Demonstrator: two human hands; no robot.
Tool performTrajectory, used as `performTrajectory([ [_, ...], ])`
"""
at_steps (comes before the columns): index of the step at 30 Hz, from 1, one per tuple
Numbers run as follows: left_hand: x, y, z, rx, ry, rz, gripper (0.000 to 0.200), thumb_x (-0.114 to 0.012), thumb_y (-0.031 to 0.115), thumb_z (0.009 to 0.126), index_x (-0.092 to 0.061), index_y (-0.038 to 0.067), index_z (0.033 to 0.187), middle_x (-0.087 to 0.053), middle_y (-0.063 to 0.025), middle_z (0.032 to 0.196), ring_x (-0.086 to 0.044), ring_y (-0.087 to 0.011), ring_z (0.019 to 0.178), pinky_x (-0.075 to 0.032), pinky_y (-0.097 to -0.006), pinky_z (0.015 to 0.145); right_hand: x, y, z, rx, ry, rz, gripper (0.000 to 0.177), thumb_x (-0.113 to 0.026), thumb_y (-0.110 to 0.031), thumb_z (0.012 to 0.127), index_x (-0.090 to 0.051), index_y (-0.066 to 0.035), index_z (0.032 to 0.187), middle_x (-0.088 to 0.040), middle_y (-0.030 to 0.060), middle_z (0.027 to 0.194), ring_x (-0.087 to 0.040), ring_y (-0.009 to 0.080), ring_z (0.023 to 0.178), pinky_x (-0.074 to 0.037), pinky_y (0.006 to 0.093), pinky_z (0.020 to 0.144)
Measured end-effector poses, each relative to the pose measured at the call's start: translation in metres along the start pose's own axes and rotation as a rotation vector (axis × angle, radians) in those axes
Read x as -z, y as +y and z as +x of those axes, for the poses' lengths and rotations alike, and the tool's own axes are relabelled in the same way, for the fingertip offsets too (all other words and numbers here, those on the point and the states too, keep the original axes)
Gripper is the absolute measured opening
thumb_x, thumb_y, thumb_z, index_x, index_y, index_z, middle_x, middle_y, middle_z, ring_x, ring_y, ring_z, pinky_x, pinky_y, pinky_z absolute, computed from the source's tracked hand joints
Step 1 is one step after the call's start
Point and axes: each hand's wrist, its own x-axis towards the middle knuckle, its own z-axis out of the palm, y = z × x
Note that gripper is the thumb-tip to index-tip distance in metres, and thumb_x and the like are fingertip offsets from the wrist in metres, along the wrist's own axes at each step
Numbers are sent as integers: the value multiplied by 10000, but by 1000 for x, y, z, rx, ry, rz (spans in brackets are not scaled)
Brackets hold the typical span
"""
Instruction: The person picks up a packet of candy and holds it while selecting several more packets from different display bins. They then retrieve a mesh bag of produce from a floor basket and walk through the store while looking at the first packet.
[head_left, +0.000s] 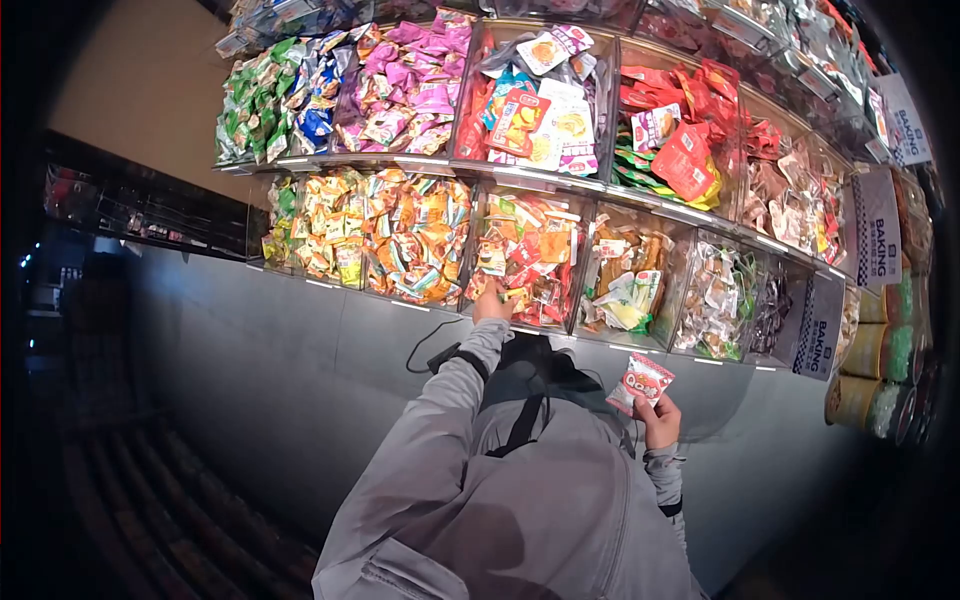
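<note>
My right hand [661, 421] is closed on a small red and white snack packet [641, 382], held below the front of the bins. My left hand [491, 303] reaches to the front edge of a lower-row bin of red and yellow packets [540, 255]. Its fingers are at the packets, and a small yellow packet [514, 297] lies beside them. Whether the fingers grip anything is too small to tell. Just left of that hand is a bin of orange and blue packets [418, 235]. To its right, another bin holds brown and green packets [630, 275].
Upper bins hold green packets [262, 105], pink packets [410, 80] and red packets [690, 150]. Clear dividers and front rims separate the bins. BAKING signs [877, 230] and stacked round tubs [870, 400] stand at the right. A dark cable [420, 350] hangs near my left forearm.
</note>
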Motion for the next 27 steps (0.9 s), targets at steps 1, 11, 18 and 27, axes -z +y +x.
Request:
performTrajectory([
  [1, 3, -3, -1, 7, 7, -2, 381, -669, 232, 591, -468, 56, 863, -544, -158, 752, -527, -308, 765, -406, -372, 659, -1, -1, 4, -1, -10, -3, 185, -543, -76, 740, -534, 26, 893, -558, 30, 785, -508, 70, 666, -424, 204, 584],
  [11, 78, -21, 31, 106, 713, -590, 275, -668, 150, 604, -527, -3, 784, -548, -120, 717, -510, -181, 670, -407, -282, 628, -32, -13, 34, 16, -69, -15, 189, -552, -91, 741, -537, 20, 893, -555, 16, 774, -487, 57, 638, -400, 185, 563],
  [18, 65, -39, 53, 82, 780, -311, 284, -664, 210, 605, -501, 21, 740, -506, -96, 655, -486, -217, 612, -394, -316, 580, -44, -22, 40, 3, -62, -35, 178, -554, -86, 737, -541, 19, 880, -555, 10, 759, -481, 51, 629, -395, 183, 562],
  [27, 90, -19, 19, -77, 741, -142, 320, -640, 173, 617, -464, 49, 854, -454, -88, 873, -481, -262, 776, -392, -353, 660, -45, -14, 51, -15, -80, -172, 222, -566, -155, 735, -544, 19, 872, -562, 42, 745, -519, 90, 626, -448, 228, 562],
])
